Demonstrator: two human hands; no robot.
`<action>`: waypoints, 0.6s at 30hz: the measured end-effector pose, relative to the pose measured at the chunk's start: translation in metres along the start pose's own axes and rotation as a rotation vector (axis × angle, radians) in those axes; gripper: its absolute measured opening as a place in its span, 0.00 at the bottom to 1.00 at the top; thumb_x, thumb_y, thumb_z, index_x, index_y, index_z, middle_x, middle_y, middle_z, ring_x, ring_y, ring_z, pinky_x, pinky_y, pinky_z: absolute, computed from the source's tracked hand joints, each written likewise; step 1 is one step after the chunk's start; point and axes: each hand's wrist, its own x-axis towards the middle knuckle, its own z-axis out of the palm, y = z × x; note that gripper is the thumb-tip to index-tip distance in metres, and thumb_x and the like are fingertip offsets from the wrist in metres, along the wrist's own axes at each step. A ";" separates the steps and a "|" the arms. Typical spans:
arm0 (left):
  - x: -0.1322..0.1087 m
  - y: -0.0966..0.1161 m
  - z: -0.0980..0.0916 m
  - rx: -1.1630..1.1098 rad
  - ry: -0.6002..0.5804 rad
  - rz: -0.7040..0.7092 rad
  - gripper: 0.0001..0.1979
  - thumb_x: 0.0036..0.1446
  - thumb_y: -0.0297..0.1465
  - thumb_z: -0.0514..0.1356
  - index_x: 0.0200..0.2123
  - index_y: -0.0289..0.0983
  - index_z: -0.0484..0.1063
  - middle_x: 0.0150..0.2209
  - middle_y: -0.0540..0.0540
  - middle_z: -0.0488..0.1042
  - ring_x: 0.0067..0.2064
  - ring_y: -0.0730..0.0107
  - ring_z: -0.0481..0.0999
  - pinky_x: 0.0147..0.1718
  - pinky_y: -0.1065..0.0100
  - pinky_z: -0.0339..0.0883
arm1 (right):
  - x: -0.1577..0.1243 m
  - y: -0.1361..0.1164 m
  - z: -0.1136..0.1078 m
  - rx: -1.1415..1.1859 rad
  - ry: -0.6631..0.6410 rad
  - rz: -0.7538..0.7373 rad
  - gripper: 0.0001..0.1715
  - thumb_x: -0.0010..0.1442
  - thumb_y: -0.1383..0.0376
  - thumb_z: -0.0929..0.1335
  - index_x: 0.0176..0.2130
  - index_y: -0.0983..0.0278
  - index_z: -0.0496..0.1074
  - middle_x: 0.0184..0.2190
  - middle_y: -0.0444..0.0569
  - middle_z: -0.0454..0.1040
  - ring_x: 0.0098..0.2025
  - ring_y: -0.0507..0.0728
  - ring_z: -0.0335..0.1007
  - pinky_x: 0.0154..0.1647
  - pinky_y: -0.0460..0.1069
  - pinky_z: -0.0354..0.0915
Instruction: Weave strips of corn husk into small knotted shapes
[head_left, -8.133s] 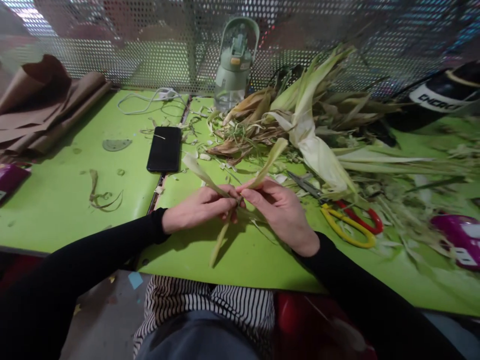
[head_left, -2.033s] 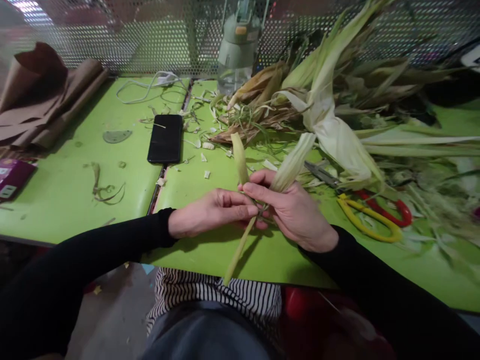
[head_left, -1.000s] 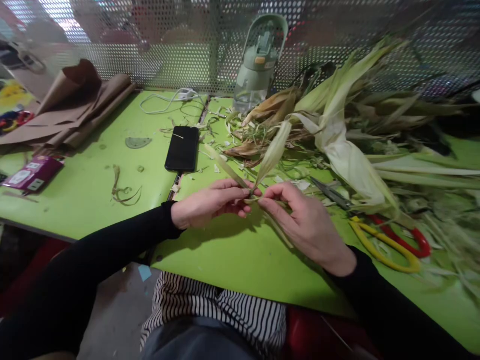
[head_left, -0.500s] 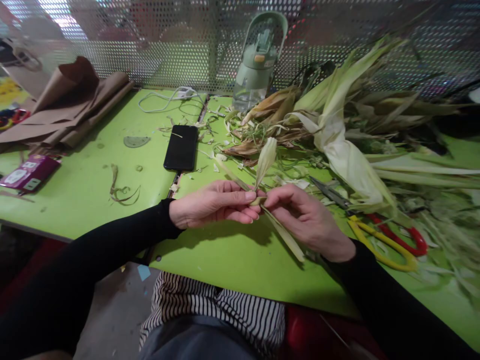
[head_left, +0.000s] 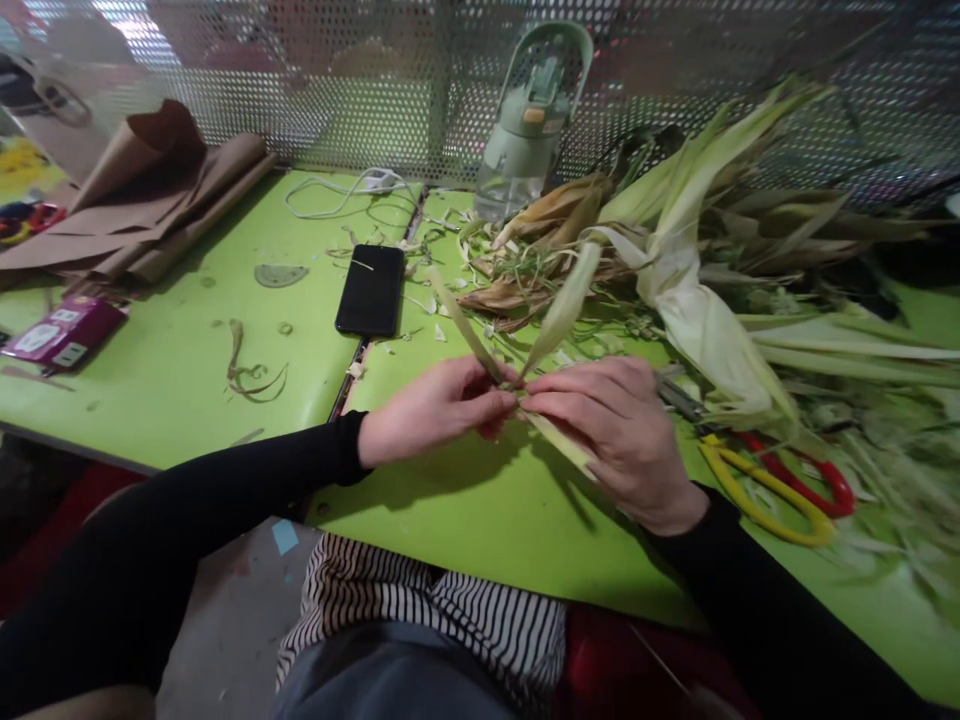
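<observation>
Between my two hands, just above the green table (head_left: 442, 500), are pale strips of corn husk (head_left: 564, 310) crossing at my fingertips. My left hand (head_left: 442, 405) pinches them from the left side. From the right, my right hand (head_left: 619, 425) pinches the same crossing point with thumb and fingers. One strip points up and left, a wider one rises up and right, and another runs down under my right hand. The crossing itself is partly hidden by my fingers. Beside my right wrist lie scissors (head_left: 765, 490) with yellow and red handles.
A heap of corn husks (head_left: 697, 300) spreads over the right and back. Behind stands a green water bottle (head_left: 517, 150) before a perforated metal screen (head_left: 360, 110). On the left are a black phone (head_left: 370, 290), white cable (head_left: 330, 200), brown paper (head_left: 150, 205) and purple pack (head_left: 64, 335).
My fingers have closed in on the husk crossing, and my right hand has turned further over it. The upright strip now leans right, while the left strip stands more upright.
</observation>
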 end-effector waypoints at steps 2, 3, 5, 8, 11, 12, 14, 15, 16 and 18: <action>-0.001 -0.002 0.001 0.180 0.018 0.038 0.04 0.64 0.26 0.57 0.35 0.32 0.68 0.25 0.53 0.71 0.27 0.78 0.71 0.31 0.73 0.68 | 0.000 -0.001 0.004 0.148 -0.036 0.140 0.03 0.67 0.65 0.67 0.38 0.59 0.72 0.32 0.47 0.79 0.35 0.58 0.73 0.37 0.54 0.64; -0.002 -0.003 0.001 0.250 0.019 0.049 0.04 0.64 0.27 0.57 0.35 0.33 0.68 0.26 0.52 0.71 0.28 0.77 0.71 0.31 0.72 0.68 | -0.001 -0.001 0.007 0.239 -0.041 0.248 0.05 0.66 0.63 0.68 0.36 0.59 0.71 0.30 0.46 0.77 0.32 0.57 0.72 0.34 0.53 0.64; -0.003 -0.003 0.000 0.342 0.002 0.070 0.05 0.64 0.27 0.55 0.35 0.33 0.68 0.28 0.50 0.73 0.29 0.75 0.72 0.33 0.71 0.69 | -0.004 -0.002 0.012 0.436 -0.038 0.492 0.08 0.63 0.60 0.71 0.34 0.59 0.70 0.29 0.43 0.75 0.30 0.55 0.70 0.31 0.50 0.65; -0.003 -0.002 -0.002 0.441 -0.047 0.101 0.08 0.65 0.28 0.53 0.33 0.33 0.68 0.29 0.48 0.74 0.30 0.74 0.73 0.34 0.70 0.69 | -0.009 -0.003 0.017 0.665 -0.028 0.773 0.16 0.55 0.55 0.76 0.37 0.59 0.72 0.31 0.43 0.76 0.33 0.55 0.72 0.33 0.49 0.68; -0.002 0.000 -0.004 0.564 -0.065 0.114 0.10 0.64 0.29 0.53 0.30 0.34 0.68 0.29 0.48 0.74 0.30 0.73 0.72 0.33 0.70 0.67 | -0.009 -0.003 0.020 0.807 -0.044 0.895 0.23 0.50 0.53 0.78 0.42 0.59 0.74 0.31 0.42 0.76 0.34 0.55 0.73 0.36 0.50 0.70; -0.003 0.000 -0.005 0.575 -0.073 0.109 0.10 0.64 0.29 0.54 0.30 0.34 0.68 0.29 0.48 0.74 0.30 0.73 0.72 0.33 0.70 0.67 | -0.009 -0.004 0.020 0.845 -0.048 0.900 0.24 0.50 0.53 0.78 0.43 0.59 0.74 0.31 0.42 0.77 0.34 0.55 0.73 0.36 0.50 0.71; -0.003 0.002 -0.005 0.504 -0.097 0.089 0.08 0.63 0.29 0.54 0.31 0.34 0.68 0.29 0.48 0.74 0.30 0.74 0.72 0.32 0.71 0.67 | -0.006 -0.006 0.019 0.893 -0.044 0.872 0.21 0.51 0.53 0.78 0.43 0.59 0.76 0.31 0.42 0.77 0.33 0.55 0.74 0.36 0.51 0.71; -0.004 0.002 -0.005 0.440 -0.107 0.077 0.07 0.63 0.29 0.54 0.32 0.34 0.68 0.29 0.48 0.74 0.30 0.74 0.72 0.32 0.71 0.67 | -0.005 -0.007 0.018 0.895 -0.036 0.849 0.19 0.52 0.54 0.77 0.41 0.59 0.76 0.31 0.42 0.77 0.33 0.55 0.74 0.37 0.51 0.72; -0.004 0.003 -0.005 0.372 -0.115 0.064 0.07 0.63 0.30 0.54 0.33 0.34 0.68 0.29 0.48 0.74 0.31 0.74 0.72 0.32 0.71 0.67 | -0.004 -0.008 0.017 0.888 -0.033 0.822 0.16 0.53 0.54 0.77 0.39 0.58 0.76 0.31 0.43 0.78 0.34 0.55 0.74 0.37 0.51 0.72; -0.005 0.003 -0.003 0.255 -0.111 0.048 0.09 0.64 0.32 0.55 0.34 0.33 0.68 0.29 0.48 0.73 0.31 0.74 0.73 0.33 0.71 0.68 | -0.002 -0.011 0.014 0.834 -0.034 0.770 0.12 0.56 0.55 0.75 0.37 0.58 0.75 0.31 0.43 0.78 0.34 0.55 0.74 0.36 0.51 0.72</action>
